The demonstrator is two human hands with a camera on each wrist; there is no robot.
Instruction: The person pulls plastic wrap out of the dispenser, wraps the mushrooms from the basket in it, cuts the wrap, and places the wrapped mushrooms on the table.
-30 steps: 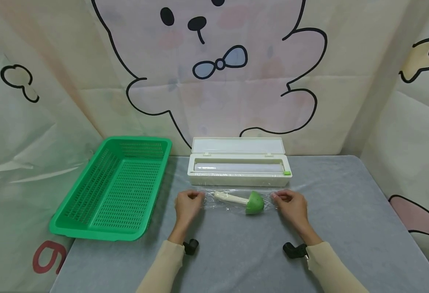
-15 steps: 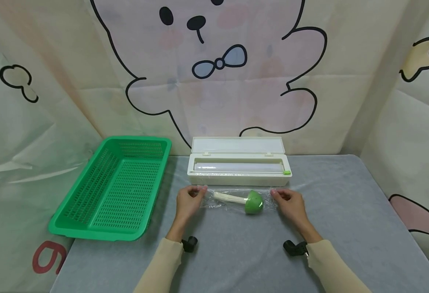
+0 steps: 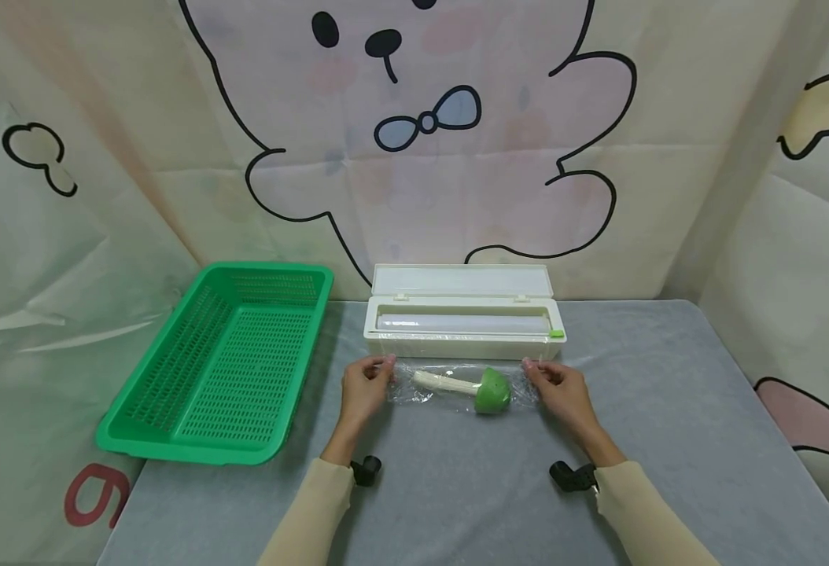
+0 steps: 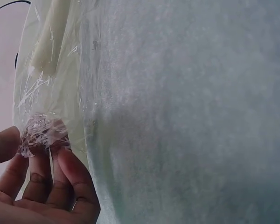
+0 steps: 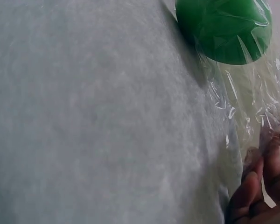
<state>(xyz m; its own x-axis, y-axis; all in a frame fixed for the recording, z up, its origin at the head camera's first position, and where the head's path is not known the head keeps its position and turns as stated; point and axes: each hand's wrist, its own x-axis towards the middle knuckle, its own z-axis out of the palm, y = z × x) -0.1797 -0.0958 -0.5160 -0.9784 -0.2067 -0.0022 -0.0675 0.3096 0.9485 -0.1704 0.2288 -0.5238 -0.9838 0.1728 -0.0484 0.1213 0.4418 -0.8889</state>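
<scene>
Both hands, left hand (image 3: 362,391) and right hand (image 3: 559,393), pinch the film (image 3: 457,385) ends; thin, clingy, tear-prone film around the light toy mushroom (image 3: 481,389)

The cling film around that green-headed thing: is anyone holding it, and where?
Yes. The left hand and right hand each pinch one end of the cling film.

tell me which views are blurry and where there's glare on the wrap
Head view: sharp and evenly lit, with wide-angle bending at the edges; the plastic wrap gives faint glints. Left wrist view: soft focus, bright creases near the left hand. Right wrist view: table blurred, sheen over the green cap.
</scene>
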